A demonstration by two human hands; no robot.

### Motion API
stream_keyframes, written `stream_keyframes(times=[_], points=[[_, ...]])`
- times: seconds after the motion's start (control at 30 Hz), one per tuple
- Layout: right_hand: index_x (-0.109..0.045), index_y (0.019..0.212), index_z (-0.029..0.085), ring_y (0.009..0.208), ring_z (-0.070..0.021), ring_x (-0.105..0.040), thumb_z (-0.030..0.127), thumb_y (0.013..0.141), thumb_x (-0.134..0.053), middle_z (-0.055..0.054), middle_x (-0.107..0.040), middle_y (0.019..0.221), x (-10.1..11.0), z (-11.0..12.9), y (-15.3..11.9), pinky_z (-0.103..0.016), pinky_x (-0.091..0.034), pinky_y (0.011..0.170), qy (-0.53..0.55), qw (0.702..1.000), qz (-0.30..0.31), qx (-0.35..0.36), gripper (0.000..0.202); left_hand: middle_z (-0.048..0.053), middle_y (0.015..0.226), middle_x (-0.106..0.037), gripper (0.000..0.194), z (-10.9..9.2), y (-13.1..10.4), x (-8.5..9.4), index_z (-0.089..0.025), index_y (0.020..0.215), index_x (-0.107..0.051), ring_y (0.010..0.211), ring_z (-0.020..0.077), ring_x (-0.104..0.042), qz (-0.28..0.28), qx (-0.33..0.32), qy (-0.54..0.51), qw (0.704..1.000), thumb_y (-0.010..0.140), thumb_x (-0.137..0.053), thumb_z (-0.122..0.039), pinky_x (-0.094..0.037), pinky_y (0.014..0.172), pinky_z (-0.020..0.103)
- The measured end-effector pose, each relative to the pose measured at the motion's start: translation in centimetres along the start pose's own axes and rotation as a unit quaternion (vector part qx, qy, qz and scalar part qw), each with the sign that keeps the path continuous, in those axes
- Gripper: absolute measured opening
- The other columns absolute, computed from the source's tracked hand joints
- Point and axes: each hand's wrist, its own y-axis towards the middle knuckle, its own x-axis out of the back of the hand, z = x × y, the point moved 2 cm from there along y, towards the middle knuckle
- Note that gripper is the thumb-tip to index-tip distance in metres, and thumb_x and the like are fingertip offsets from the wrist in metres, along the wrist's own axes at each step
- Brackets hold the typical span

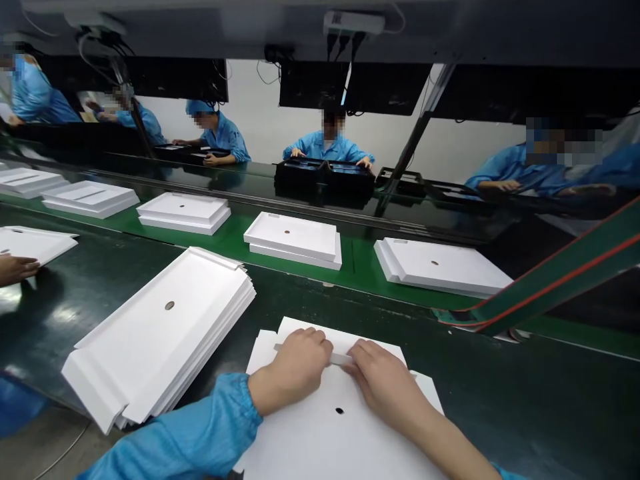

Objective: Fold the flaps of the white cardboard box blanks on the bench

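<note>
A white cardboard sheet (305, 440) with side flaps and a small dark hole lies on the dark green table right in front of me. My left hand (303, 363) is closed on a narrow raised fold near the sheet's far end. Beside it, my right hand (380, 377) has its fingers curled over the same fold. A short grey-white strip of that fold (341, 359) shows between the two hands. The fingertips are partly hidden. To the left, a stack of white part-folded cardboard pieces (130, 327) rests at a slant, its top piece with a round hole.
Several white box pieces (290, 235) sit in a row on the green conveyor belt (360, 267). A green strap with red edges (555, 273) slants up at the right. At far left, another person's hand (17, 268) touches a white sheet. Co-workers in blue sit across.
</note>
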Motion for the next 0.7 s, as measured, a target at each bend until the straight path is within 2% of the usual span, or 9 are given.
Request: stream_keyframes(times=[0.17,0.3,0.37,0.53,0.7], points=[[-0.066,0.098,0.013,0.102,-0.0282,-0.062,0.021,0.099,-0.048,-0.013,-0.068,0.103,1.8,0.5,0.9,-0.034,-0.046,0.081,-0.01,0.991,0.108,-0.081,0.02,0.012,0.099,-0.07,0.015,0.7,0.9,0.9,-0.014,0.1,-0.067,0.096,0.0276,-0.065,0.024,0.028,-0.025,0.999,0.093,-0.057,-0.021,-0.048,0.082,0.037],[-0.069,0.106,0.015,0.109,-0.0307,-0.06,0.038,0.1,-0.048,-0.013,-0.067,0.116,2.9,-0.5,1.2,-0.036,-0.045,0.081,0.013,0.975,0.165,-0.147,0.031,0.012,0.099,-0.071,0.032,1.5,0.8,1.8,-0.016,0.111,-0.067,0.104,0.0292,-0.062,0.021,0.095,-0.046,0.994,0.088,-0.069,-0.038,-0.046,0.088,0.038],[-0.07,0.106,0.019,0.108,-0.0311,-0.061,0.044,0.098,-0.052,-0.012,-0.068,0.117,2.9,-1.1,1.2,-0.036,-0.045,0.08,0.024,0.966,0.186,-0.177,0.033,0.011,0.096,-0.07,0.035,2.1,0.6,1.9,-0.016,0.108,-0.069,0.104,0.0292,-0.06,0.028,0.116,-0.054,0.991,0.085,-0.072,-0.043,-0.046,0.087,0.037],[-0.072,0.1,0.023,0.105,-0.0314,-0.061,0.051,0.089,-0.061,-0.009,-0.07,0.108,3.0,-2.0,1.1,-0.034,-0.043,0.075,0.044,0.957,0.186,-0.219,0.032,0.007,0.089,-0.069,0.031,4.0,-0.5,1.5,-0.018,0.092,-0.07,0.097,0.0271,-0.057,0.021,0.148,-0.088,0.985,0.08,-0.075,-0.047,-0.043,0.08,0.033],[-0.065,0.084,0.025,0.081,-0.0258,-0.064,0.053,0.078,-0.068,-0.003,-0.07,0.082,2.8,-4.9,-0.6,-0.031,-0.038,0.059,0.083,0.944,0.158,-0.279,0.029,0.006,0.089,-0.067,0.031,5.7,-1.3,1.1,-0.019,0.088,-0.067,0.097,0.0274,-0.055,0.014,0.179,-0.116,0.977,0.077,-0.077,-0.046,-0.04,0.074,0.032]])
